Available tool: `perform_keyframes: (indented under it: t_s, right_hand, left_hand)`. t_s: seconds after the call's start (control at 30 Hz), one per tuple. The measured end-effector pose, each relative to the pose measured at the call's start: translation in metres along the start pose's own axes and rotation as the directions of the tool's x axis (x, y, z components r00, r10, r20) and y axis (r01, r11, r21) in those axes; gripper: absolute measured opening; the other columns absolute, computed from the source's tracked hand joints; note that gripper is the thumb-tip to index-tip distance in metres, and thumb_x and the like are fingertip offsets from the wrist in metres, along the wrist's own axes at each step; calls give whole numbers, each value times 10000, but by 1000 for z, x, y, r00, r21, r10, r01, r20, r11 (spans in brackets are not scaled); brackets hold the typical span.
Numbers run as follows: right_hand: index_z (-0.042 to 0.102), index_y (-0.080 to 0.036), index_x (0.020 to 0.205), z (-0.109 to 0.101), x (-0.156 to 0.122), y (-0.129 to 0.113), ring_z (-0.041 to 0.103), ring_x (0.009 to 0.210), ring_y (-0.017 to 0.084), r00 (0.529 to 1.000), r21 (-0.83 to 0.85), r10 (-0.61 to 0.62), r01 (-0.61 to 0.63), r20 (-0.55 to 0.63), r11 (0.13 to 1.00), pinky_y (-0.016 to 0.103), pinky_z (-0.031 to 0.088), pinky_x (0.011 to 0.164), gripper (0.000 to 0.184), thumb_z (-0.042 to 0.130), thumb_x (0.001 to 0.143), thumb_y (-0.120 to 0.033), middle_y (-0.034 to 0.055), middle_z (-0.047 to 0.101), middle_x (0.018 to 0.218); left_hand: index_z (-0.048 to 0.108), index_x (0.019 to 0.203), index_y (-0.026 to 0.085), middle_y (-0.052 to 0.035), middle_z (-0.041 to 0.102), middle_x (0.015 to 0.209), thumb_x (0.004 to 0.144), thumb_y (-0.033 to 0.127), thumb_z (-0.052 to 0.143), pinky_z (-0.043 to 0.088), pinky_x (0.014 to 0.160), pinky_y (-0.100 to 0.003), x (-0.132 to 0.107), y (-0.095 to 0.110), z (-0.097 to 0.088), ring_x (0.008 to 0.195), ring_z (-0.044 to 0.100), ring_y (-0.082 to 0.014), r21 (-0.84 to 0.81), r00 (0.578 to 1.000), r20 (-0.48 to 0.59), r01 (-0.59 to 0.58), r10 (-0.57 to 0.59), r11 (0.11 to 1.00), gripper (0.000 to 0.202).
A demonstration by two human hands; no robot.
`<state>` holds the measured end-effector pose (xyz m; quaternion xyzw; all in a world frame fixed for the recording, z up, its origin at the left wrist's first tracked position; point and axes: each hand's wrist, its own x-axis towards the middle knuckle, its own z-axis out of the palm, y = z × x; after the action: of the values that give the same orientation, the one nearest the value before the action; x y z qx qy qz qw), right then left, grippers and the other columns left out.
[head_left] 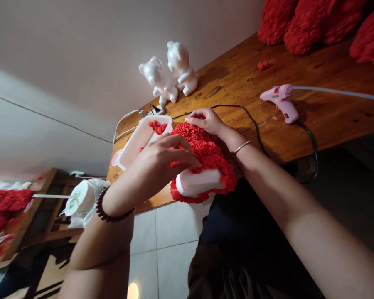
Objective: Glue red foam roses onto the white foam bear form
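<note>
Left hand (162, 160) close up, fingers curled around white foam shape covered in small red roses (210, 160), at near edge of brown wooden table (330, 120). Right hand (205, 120) open, flat on its far side. Pink glue gun (282, 99) far right.

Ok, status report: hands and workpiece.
Left hand across rose-covered foam form, grip unclear. Right hand flat on its far side. Glue gun lying apart on table.

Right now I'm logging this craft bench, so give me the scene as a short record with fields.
left hand: fingers curled on the rose-covered foam form
right hand: flat on the form's far end
tray: white, beside form, holds loose red roses
glue gun: pink, lying on wooden table, untouched
foam bears: two, white, bare
</note>
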<state>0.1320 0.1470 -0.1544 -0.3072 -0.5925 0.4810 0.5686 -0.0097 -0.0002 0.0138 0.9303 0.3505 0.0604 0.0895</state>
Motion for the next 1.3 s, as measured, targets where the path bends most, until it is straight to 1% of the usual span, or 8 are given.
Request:
perform_keyframes:
  t_s: [0.17,0.63,0.87,1.03,1.1,1.17,1.23,1.3]
  right_hand:
    - [724,-159,748,0,0,-1,537,678,123,999,10,34,-34,22,999,257,431,660,212,727,798,-365,9,673,702]
    - [727,-171,747,-2,0,7,575,690,130,998,65,45,-47,36,997,275,471,708,156,767,753,-322,23,718,755]
    - [716,-160,759,-2,2,8,550,668,120,992,116,105,-112,63,987,257,451,673,175,758,763,-329,12,701,737]
    - [706,-163,776,-4,2,8,557,678,116,992,119,89,-99,87,988,250,451,672,235,768,741,-387,12,697,748]
    - [705,-167,772,-5,2,7,551,668,115,989,130,101,-115,107,985,246,445,658,240,777,726,-392,8,690,728]
    - [702,-170,751,-6,2,5,542,654,112,984,156,132,-150,121,976,237,432,634,208,778,714,-361,4,686,705]
    - [698,-170,729,-7,0,1,534,636,105,976,200,178,-201,128,959,223,415,611,143,756,711,-298,-1,683,685]
    - [693,-166,716,-8,-2,-3,519,609,96,965,241,225,-251,132,937,210,394,591,69,715,705,-231,-10,673,659]
  left_hand:
    - [768,898,231,-16,742,846,973,267,626,531,762,-285,-1,3,0,772,658,-137,57,1000,6,31,-31,998,164]
    - [756,895,256,-12,741,916,1019,234,519,485,740,-283,-2,17,-7,833,617,-164,238,986,165,-1,-39,971,269]
    - [742,1184,283,-20,761,1154,1011,126,435,542,926,-368,-22,13,-7,1023,654,-183,141,995,-95,6,7,990,385]
    - [734,1206,285,9,770,1138,973,66,459,559,893,-359,-36,19,6,1000,632,-189,154,995,-43,-82,90,985,422]
    - [711,1245,294,2,764,1127,977,82,454,558,888,-342,-38,6,7,1006,641,-180,100,996,-83,-30,38,995,428]
    - [677,1294,290,-23,744,1153,985,115,434,555,891,-326,-39,-25,6,1015,659,-170,35,965,-225,145,-134,989,430]
    - [669,1288,263,-51,716,1218,979,138,413,547,896,-320,-36,-74,9,996,662,-172,9,826,-412,424,-383,905,420]
    - [682,1257,220,-97,684,1265,947,148,439,530,937,-351,-32,-131,17,971,659,-194,58,699,-374,674,-610,736,400]
